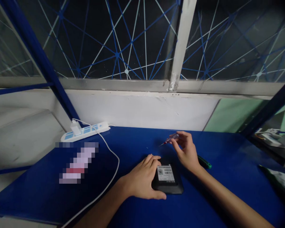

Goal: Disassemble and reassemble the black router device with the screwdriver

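On the blue tabletop lies a flat black device [179, 187] with a white label [165, 173] that carries a QR code and barcodes. My left hand [143, 179] grips its left side, fingers over the far edge and thumb along the near edge. Beyond the device and to its right, my right hand [186, 152] pinches a small screwdriver [170, 138] with a clear pinkish handle. Its thin tip points left and down, above the table. A green-handled tool [205, 162] lies partly hidden behind my right wrist.
A white power strip [85, 131] with a plugged-in charger [76, 128] sits at the back left. Its white cable [114, 155] runs across the table towards me. A blurred-out pinkish object [79, 163] lies left. Blue frame posts [61, 95] stand at the sides.
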A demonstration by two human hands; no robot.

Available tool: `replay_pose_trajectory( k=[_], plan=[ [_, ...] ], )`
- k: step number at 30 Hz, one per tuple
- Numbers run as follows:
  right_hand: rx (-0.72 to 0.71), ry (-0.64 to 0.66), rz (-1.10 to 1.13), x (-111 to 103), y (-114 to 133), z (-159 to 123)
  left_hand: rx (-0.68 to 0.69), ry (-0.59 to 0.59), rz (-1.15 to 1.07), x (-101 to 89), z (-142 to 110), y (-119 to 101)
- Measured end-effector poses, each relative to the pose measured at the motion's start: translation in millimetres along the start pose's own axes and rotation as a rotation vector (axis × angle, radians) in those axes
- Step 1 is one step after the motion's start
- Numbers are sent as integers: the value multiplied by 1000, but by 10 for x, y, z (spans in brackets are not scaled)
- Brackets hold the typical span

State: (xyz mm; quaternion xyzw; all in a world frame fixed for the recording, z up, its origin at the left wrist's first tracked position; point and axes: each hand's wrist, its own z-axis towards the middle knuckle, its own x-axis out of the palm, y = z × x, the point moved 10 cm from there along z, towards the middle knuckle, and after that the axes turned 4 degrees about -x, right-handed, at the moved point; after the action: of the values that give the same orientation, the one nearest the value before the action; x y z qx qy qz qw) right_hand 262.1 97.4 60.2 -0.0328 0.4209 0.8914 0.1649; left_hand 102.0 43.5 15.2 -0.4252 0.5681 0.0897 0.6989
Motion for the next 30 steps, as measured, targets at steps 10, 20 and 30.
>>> replay_pose_trajectory(
  k=[10,20,30],
  plan=[
    [-40,162,-81,665,-38,186,52,-83,39,99,0,37],
    [-20,152,-118,679,-97,128,67,-96,78,92,-12,-5],
    [-28,-52,28,135,37,-18,74,-101,54,75,-14,6]
  ],
)
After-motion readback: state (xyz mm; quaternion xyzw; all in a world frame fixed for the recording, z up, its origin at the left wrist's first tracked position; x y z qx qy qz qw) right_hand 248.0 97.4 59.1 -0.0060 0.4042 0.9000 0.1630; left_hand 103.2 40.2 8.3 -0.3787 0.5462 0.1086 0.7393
